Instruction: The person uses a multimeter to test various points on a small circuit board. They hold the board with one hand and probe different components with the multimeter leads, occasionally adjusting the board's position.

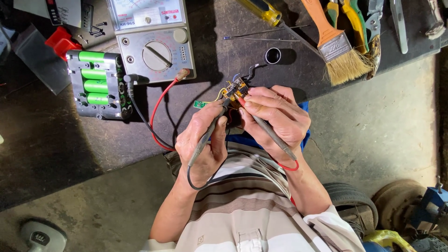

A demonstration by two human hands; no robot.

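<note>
1. my left hand has its fingers curled closed around the thin black test probe, held like a pen; its tip points up at the small yellow circuit board.
2. my right hand is closed too, thumb and forefinger pinching the slim red-tipped test probe; the red tip touches the board's lower edge; whether the other fingers also steady the board from below i cannot tell.
3. the board sits between the two probe tips, just above my knuckles, over the near edge of the dark workbench; short wires stick out of it, and a small green strip hangs just to its left.
4. red and black leads run from the probes up to the grey analogue multimeter with the round dial, which lies well above my hands.
5. left of the meter lies a grey battery holder with green cylindrical cells; the black lead passes just beside it.
6. at the top right, well apart from my hands, lie an orange-handled paintbrush, a yellow-handled screwdriver and a small black ring.
</note>
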